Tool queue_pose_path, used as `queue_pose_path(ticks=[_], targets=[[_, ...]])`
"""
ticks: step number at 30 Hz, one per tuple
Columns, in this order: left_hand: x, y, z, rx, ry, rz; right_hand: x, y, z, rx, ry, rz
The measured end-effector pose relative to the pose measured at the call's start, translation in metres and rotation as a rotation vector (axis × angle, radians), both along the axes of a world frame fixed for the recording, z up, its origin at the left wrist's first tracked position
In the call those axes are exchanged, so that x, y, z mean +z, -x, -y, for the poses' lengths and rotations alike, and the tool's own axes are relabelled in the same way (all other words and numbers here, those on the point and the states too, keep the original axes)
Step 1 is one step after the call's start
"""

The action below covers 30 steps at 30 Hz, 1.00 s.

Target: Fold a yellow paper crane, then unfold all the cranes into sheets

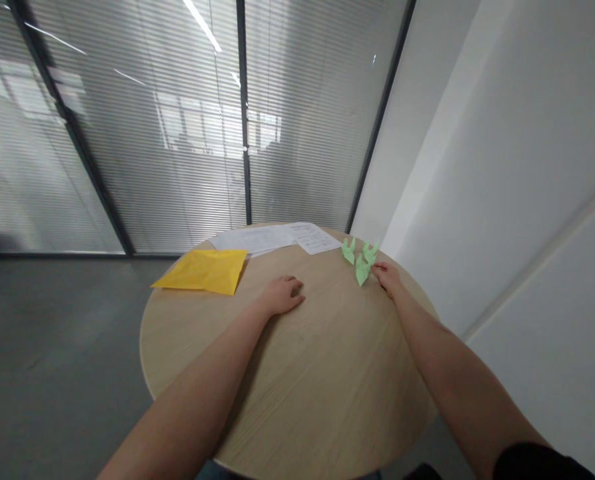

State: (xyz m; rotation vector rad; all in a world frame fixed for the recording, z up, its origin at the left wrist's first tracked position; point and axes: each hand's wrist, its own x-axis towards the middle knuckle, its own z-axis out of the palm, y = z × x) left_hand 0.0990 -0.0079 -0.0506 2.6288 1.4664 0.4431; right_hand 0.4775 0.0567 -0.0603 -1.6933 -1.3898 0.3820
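My left hand (283, 294) rests palm down on the round wooden table (287, 373), fingers loosely curled, holding nothing. My right hand (388, 277) reaches to the far right of the tabletop. Its fingertips touch the nearest of three small green folded paper figures (362, 270). The other two green figures (348, 251) (370, 251) stand just behind it. The fingers are pinched toward that nearest figure, but whether they grip it is hard to see.
A yellow sheet of paper (204, 271) lies at the table's far left edge. White printed sheets (282, 238) lie at the far edge. Glass partitions with blinds stand behind, and a white wall is close on the right.
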Motion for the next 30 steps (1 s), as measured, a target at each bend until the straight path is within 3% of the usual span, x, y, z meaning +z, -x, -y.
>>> queue_pose_path(ticks=[8, 13, 16, 21, 25, 30], targets=[[0.012, 0.001, 0.002, -0.017, 0.065, 0.091, 0.015, 0.015, 0.034, 0.225, 0.094, -0.335], [0.031, 0.007, 0.006, 0.086, 0.072, 0.369, 0.045, 0.062, 0.049, 0.452, 0.197, -0.475], [0.046, 0.005, 0.015, 0.093, 0.017, 0.548, 0.054, 0.098, 0.059, 0.687, 0.26, -0.653], [0.063, -0.003, 0.033, 0.07, -0.011, 0.734, 0.038, 0.13, 0.077, 0.846, 0.256, -0.754], [0.063, -0.011, 0.039, -0.029, 0.0, 0.713, 0.025, 0.122, 0.084, 0.864, 0.277, -0.81], [0.064, -0.024, 0.049, -0.129, 0.008, 0.657, 0.022, 0.115, 0.086, 0.902, 0.278, -0.762]])
